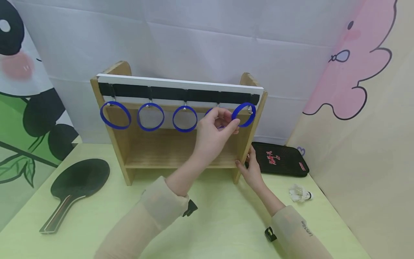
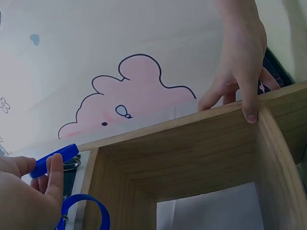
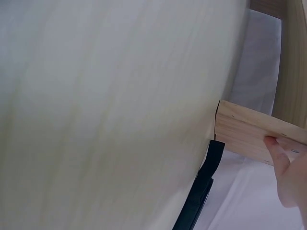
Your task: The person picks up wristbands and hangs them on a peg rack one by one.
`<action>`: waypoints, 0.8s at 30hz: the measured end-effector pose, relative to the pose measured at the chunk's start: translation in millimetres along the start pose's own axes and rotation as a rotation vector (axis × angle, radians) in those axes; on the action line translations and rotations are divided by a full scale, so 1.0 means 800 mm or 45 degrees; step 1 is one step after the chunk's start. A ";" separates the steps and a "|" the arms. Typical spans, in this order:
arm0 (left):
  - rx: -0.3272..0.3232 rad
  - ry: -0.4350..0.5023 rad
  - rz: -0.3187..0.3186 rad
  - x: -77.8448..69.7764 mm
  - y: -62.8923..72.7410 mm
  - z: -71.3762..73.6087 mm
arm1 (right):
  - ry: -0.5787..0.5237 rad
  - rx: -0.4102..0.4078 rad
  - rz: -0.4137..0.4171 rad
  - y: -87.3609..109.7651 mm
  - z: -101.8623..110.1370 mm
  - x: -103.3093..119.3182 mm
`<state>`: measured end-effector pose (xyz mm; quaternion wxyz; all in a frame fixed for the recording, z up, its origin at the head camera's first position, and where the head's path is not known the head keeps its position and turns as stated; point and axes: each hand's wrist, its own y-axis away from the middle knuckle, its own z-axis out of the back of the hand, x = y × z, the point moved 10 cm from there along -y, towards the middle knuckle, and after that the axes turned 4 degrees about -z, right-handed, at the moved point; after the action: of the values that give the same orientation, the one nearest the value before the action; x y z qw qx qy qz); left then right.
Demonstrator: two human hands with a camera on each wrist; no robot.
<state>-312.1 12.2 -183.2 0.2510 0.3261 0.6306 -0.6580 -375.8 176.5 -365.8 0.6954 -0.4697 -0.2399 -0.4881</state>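
Note:
My left hand pinches the rightmost blue ring between thumb and fingers. That ring is at a metal hook on the black strip across the white bar of a wooden shelf. In the left wrist view the held ring is tilted beside its hook. Several other blue rings hang in a row to the left, one of them partly hidden behind my left hand. With the thumb over its front edge and the fingers on its outer face, my right hand holds the shelf's right side panel low down.
On the pale table, a black table tennis paddle lies left of the shelf. To the right are a black zip case and a shuttlecock. A cloth-covered wall stands behind.

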 end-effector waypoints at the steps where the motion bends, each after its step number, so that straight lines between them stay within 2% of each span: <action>1: -0.008 -0.001 -0.008 0.001 0.000 -0.001 | 0.002 -0.004 -0.003 -0.001 -0.001 -0.006; 4: -0.029 -0.025 -0.037 0.003 0.001 -0.002 | 0.002 -0.020 -0.009 -0.005 -0.001 -0.021; 9: -0.058 -0.048 -0.045 0.010 0.003 -0.004 | -0.001 -0.027 -0.003 -0.005 -0.001 -0.022; 14: -0.053 -0.051 0.003 0.020 0.007 -0.008 | -0.009 -0.011 0.016 0.001 0.001 0.003; 18: -0.043 -0.125 0.016 0.028 0.010 -0.010 | -0.027 -0.003 0.029 0.005 0.003 0.019; 24: -0.020 -0.227 0.011 0.037 0.015 -0.011 | -0.002 -0.008 0.002 -0.002 -0.002 -0.012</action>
<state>-321.6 22.1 -213.6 0.3116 0.2670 0.6095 -0.6783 -381.3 179.2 -373.2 0.6942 -0.4724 -0.2386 -0.4878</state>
